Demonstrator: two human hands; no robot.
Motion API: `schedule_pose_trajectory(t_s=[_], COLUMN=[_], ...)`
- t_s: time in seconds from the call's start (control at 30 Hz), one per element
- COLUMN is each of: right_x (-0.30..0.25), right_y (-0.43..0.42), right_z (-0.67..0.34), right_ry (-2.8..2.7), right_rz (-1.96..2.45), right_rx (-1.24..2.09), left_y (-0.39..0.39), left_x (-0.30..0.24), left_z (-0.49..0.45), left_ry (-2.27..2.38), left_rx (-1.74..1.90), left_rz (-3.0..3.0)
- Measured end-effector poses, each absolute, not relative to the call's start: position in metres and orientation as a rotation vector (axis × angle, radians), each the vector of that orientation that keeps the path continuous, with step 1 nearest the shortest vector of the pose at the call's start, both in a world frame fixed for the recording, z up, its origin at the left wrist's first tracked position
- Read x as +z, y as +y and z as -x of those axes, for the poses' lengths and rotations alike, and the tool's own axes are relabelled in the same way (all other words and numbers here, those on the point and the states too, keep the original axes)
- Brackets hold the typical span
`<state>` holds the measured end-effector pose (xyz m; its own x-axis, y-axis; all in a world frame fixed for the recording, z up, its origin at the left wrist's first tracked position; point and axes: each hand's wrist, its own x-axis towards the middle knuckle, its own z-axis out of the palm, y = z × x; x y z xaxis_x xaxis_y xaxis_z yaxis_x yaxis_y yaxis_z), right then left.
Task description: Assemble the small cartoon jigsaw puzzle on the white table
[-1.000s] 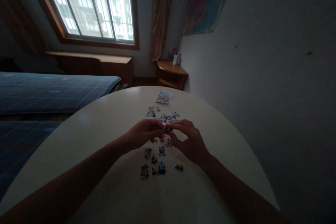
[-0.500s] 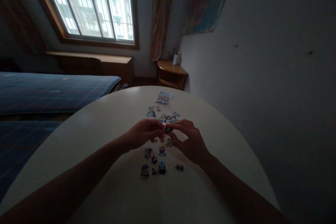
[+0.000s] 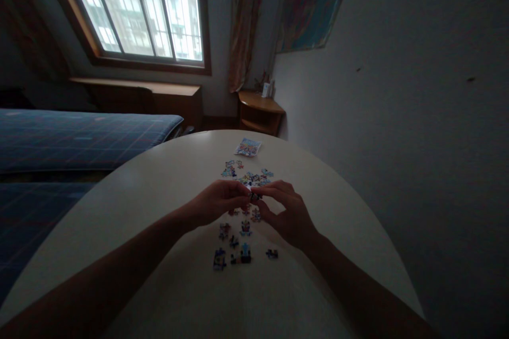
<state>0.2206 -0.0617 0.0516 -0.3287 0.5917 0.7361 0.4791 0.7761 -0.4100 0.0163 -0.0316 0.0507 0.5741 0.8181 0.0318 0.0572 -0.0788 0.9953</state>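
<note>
Between my fingertips, above the white table (image 3: 167, 169), is a small dark jigsaw piece (image 3: 255, 196). My left hand (image 3: 220, 200) pinches its left side, thumb and fingers closed. From the right, my right hand (image 3: 287, 211) grips it between thumb and forefinger. Whether it is one piece or two joined is too small to tell. A pile of loose jigsaw pieces (image 3: 254, 177) lies just beyond my hands. Nearer to me are joined pieces (image 3: 219, 259), a dark cluster with a light blue part (image 3: 245, 254) and a single piece (image 3: 272, 254).
A printed picture sheet (image 3: 248, 147) lies near the table's far edge. Beyond stand a small wooden corner shelf (image 3: 260, 103) and a bed with a blue plaid mattress (image 3: 79, 137) on the left. A wall (image 3: 397, 132) rises on the right.
</note>
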Motion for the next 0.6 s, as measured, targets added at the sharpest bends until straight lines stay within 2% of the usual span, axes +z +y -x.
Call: schedule_pose_trajectory(t_s=[0.6], right_x=[0.0429], right_y=[-0.0596], right_z=[-0.2206], right_ry=[-1.980], right_rz=[0.882], right_rx=[0.016], left_y=[-0.0412], left_x=[0.0513], left_z=[-0.0262], left_ry=[0.860], left_rx=[0.760], left_rz=[-1.664])
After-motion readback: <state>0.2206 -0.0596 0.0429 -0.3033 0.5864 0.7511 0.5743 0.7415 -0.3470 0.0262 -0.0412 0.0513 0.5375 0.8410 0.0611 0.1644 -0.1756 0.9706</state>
